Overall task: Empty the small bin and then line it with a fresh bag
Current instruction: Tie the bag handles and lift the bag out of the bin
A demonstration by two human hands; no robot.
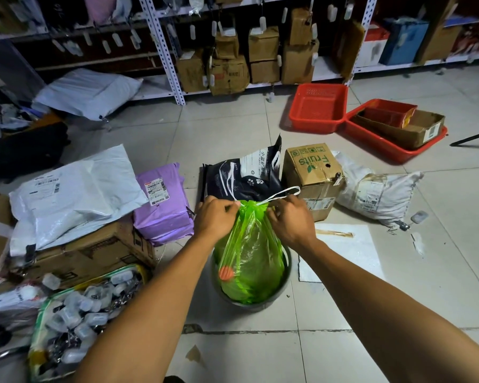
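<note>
Nearest the camera, a clear bag of small plastic cases (78, 313) lies at the left. Beside it, the left hand (215, 217) pinches the green bag's (249, 261) gathered neck, which stands in the grey bin (286, 283). Right hand (289, 219) grips the opposite side, seemingly holding the white drawstring (284, 192).

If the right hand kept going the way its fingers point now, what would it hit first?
The right hand points left, fingers at the gathered neck of the green bag. It would press through that neck and probably meet the left hand just beyond; depth is unclear.
</note>
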